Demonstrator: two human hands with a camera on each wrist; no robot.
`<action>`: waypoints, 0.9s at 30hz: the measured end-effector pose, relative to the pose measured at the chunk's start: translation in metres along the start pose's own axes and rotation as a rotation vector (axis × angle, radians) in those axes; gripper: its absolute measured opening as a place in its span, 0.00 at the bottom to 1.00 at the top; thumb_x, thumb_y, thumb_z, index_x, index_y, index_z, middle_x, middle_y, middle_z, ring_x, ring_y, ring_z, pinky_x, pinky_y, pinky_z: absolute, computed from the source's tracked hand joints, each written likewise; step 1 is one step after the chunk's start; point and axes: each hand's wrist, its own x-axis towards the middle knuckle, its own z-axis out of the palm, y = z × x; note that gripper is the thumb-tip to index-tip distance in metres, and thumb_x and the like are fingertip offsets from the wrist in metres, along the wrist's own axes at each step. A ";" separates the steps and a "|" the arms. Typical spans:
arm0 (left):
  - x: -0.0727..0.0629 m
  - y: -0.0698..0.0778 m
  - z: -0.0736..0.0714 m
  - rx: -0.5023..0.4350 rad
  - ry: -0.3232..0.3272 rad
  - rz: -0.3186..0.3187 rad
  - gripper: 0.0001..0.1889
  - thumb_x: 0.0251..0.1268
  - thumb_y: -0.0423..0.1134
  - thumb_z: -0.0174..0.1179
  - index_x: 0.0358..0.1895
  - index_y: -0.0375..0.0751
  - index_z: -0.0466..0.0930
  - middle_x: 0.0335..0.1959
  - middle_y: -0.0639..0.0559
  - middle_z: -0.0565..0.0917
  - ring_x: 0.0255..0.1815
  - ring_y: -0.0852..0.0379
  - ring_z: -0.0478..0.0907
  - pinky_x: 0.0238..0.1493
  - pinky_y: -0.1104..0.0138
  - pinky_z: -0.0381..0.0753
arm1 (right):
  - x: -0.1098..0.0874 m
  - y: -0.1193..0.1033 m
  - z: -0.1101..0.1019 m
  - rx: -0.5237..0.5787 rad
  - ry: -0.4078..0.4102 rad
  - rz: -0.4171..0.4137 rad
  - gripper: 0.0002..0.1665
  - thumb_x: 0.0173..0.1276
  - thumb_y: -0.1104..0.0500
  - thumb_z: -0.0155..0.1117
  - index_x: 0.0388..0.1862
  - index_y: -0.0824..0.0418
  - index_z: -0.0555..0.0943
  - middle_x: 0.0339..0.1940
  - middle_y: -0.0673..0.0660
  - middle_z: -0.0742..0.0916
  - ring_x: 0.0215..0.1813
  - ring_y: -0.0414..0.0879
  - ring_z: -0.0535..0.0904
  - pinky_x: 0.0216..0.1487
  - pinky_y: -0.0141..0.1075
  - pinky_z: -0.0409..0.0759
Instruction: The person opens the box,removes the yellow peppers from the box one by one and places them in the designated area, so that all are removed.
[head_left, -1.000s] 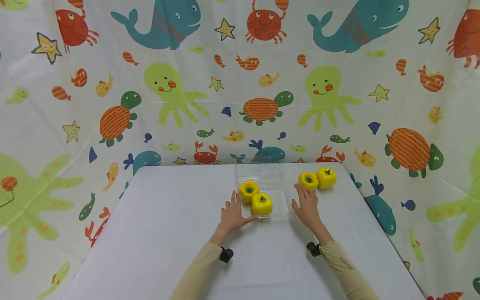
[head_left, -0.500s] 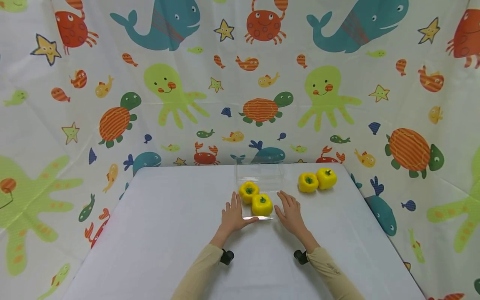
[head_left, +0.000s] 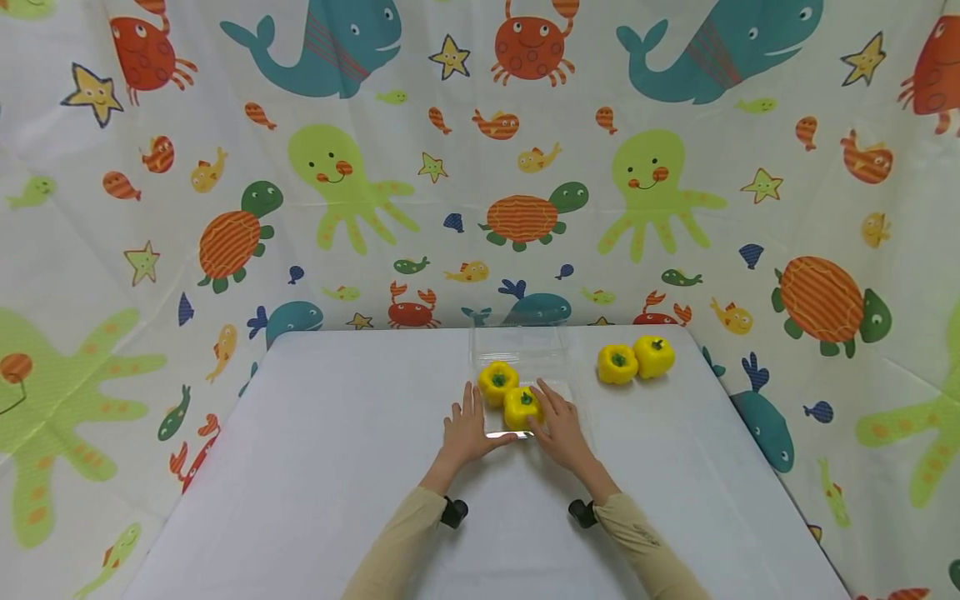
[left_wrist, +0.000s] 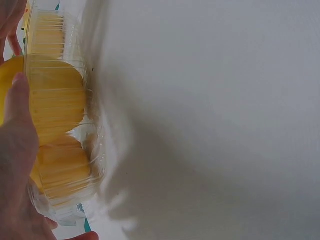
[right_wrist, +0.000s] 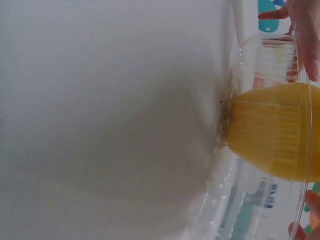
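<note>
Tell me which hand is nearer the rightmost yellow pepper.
Right. The right hand, at the front pepper in the clear container, lies left of the rightmost yellow pepper; the left hand, at the container's left front corner, is farther left.

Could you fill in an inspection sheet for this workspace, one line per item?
Surface: white table.
Job's things: clear plastic clamshell container, lid open, holding a rear yellow bell pepper and a front yellow bell pepper; two yellow bell peppers outside, to the right.
Clutter: nothing seen.
Hands: left hand at the container's near-left corner, thumb along the near edge; right hand at the front pepper's right side, grip unclear.
Cables: nothing seen.
Surroundings: curtain printed with sea animals behind the table.
</note>
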 end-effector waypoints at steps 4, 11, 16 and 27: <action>0.000 0.000 0.000 0.020 0.001 0.008 0.60 0.39 0.75 0.52 0.69 0.32 0.44 0.72 0.38 0.43 0.61 0.30 0.60 0.53 0.39 0.64 | 0.003 -0.003 0.004 -0.009 -0.019 0.001 0.30 0.65 0.52 0.54 0.64 0.59 0.63 0.69 0.58 0.63 0.65 0.54 0.62 0.57 0.53 0.59; 0.001 0.000 -0.002 0.029 -0.004 0.004 0.60 0.40 0.75 0.51 0.69 0.33 0.44 0.72 0.39 0.44 0.61 0.30 0.59 0.53 0.40 0.64 | 0.009 -0.008 0.007 -0.062 -0.046 0.013 0.32 0.65 0.49 0.53 0.66 0.55 0.61 0.69 0.58 0.63 0.67 0.54 0.61 0.59 0.54 0.58; 0.000 0.002 -0.003 0.038 0.005 0.006 0.60 0.39 0.75 0.52 0.68 0.32 0.45 0.71 0.38 0.44 0.60 0.30 0.60 0.53 0.40 0.65 | 0.013 -0.011 0.007 -0.088 -0.072 0.039 0.32 0.66 0.46 0.51 0.66 0.53 0.61 0.69 0.59 0.64 0.67 0.57 0.60 0.59 0.55 0.57; -0.001 0.002 -0.002 0.046 0.018 0.007 0.59 0.40 0.75 0.51 0.68 0.32 0.46 0.71 0.39 0.45 0.61 0.31 0.60 0.52 0.41 0.67 | 0.018 -0.013 0.007 -0.136 -0.130 0.086 0.27 0.66 0.44 0.49 0.64 0.47 0.64 0.68 0.59 0.64 0.66 0.58 0.59 0.59 0.57 0.57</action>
